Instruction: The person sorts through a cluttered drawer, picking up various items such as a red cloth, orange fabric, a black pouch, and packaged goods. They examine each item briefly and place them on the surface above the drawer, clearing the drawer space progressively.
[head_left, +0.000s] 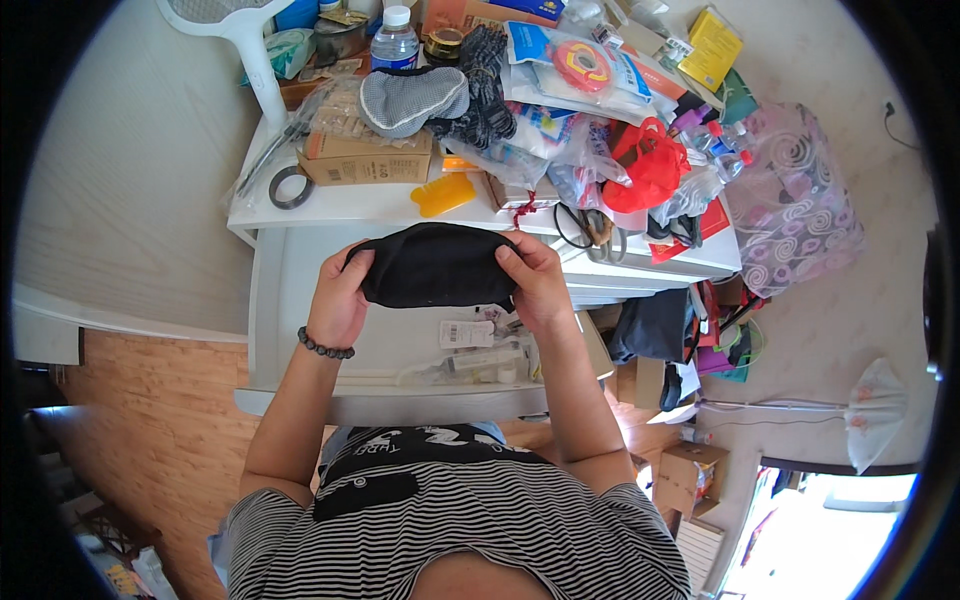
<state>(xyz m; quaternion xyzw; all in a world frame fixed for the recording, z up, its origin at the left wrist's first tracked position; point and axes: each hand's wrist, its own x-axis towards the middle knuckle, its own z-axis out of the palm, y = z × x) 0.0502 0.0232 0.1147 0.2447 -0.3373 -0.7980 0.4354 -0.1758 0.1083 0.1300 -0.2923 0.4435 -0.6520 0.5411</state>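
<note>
Stretched between my two hands is a black cloth piece, wide and flat with rounded ends; its exact kind does not show. My left hand pinches one end, thumb on top, with a dark bead bracelet at the wrist. At the other end my right hand grips the cloth the same way. Below the cloth lies a pulled-out white drawer. Inside it are a printed white label and a clear plastic bag with something pale in it.
The white cabinet top is crowded: black tape roll, cardboard box, yellow piece, grey mesh item, water bottle, red cloth item and several bags. At right are a patterned bag and a cardboard box.
</note>
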